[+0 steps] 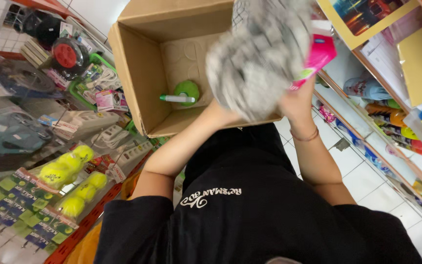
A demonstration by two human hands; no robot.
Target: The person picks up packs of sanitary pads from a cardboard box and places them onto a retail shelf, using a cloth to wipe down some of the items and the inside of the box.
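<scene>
A fluffy grey mop head (257, 61) with a pink card label (319, 54) is held up over an open cardboard box (142, 73). My right hand (296, 100) grips it from below at the label side. My left hand (219, 113) reaches under the grey fibres, its fingers hidden behind them. Inside the box lies a green round brush with a white handle (181, 95).
On the left stand racks with packed yellow-green balls (69, 166), white power strips (91, 120) and a red-centred reel (67, 55). Shelves with bottles and packets (391, 122) run along the right. White tiled floor (367, 186) lies below.
</scene>
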